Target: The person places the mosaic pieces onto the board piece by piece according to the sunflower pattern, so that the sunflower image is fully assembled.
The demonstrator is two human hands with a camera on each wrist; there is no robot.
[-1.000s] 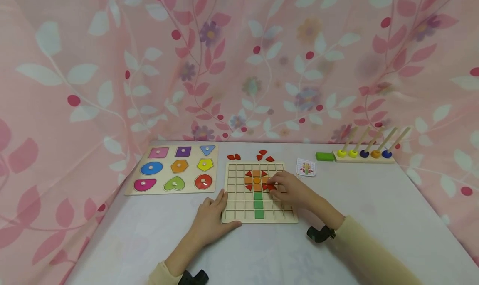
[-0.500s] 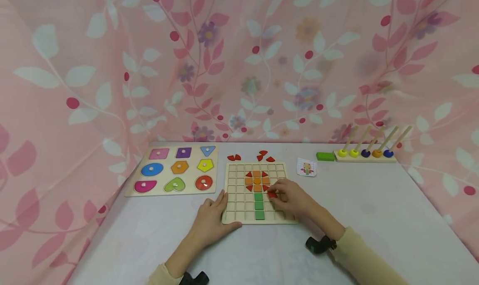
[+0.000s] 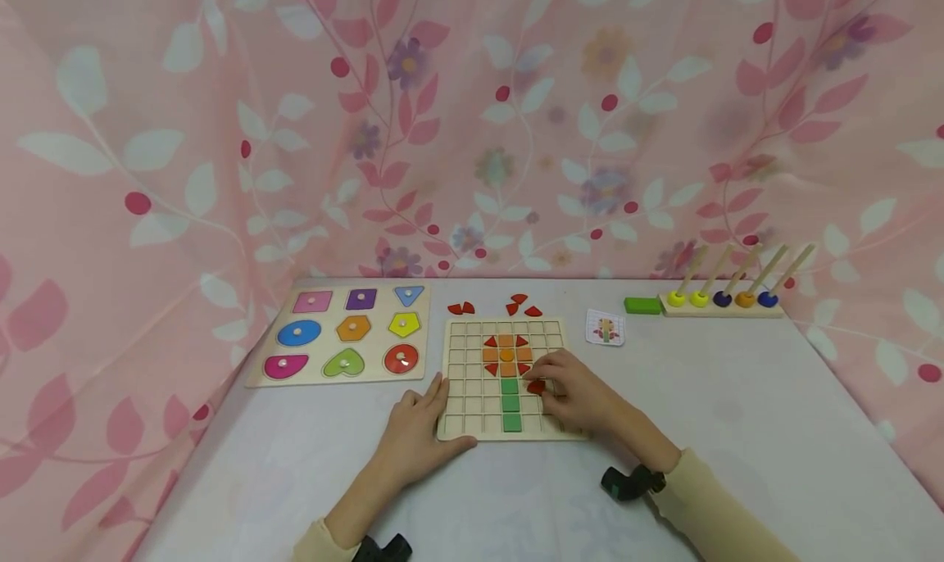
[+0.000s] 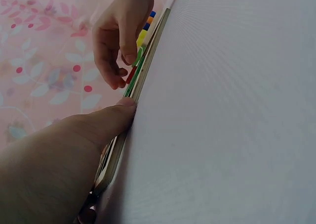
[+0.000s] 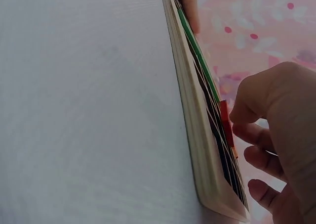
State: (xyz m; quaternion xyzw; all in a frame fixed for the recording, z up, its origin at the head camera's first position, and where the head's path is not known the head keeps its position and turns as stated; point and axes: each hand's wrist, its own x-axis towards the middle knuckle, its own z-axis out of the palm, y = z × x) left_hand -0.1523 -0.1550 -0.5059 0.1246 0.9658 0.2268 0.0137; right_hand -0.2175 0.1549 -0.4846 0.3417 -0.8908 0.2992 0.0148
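Note:
A wooden grid board (image 3: 461, 398) lies flat on the table, with orange squares, a yellow round piece, red wedges (image 3: 491, 369) and a column of green squares (image 3: 510, 404) on it. My right hand (image 3: 578, 394) is over its right part, thumb and fingers curled about a red wedge-shaped piece (image 3: 536, 387) beside the top green square. In the right wrist view this red piece (image 5: 226, 122) sits at the thumb and fingertips, low on the board. My left hand (image 3: 416, 431) rests at the board's lower left corner, fingers along the left edge and thumb (image 4: 111, 122) at the near edge.
Several red wedges (image 3: 519, 299) lie behind the board. A shape-knob puzzle (image 3: 261, 373) is on the left. To the right are a patterned card (image 3: 605, 328), a green block (image 3: 642, 305) and a peg stand (image 3: 767, 313) with coloured beads. A floral curtain hangs behind.
My right hand has moved the red wedge toward me, down from beside the orange squares to beside the top green square; its index finger now reaches farther past the piece. My left hand has stayed put.

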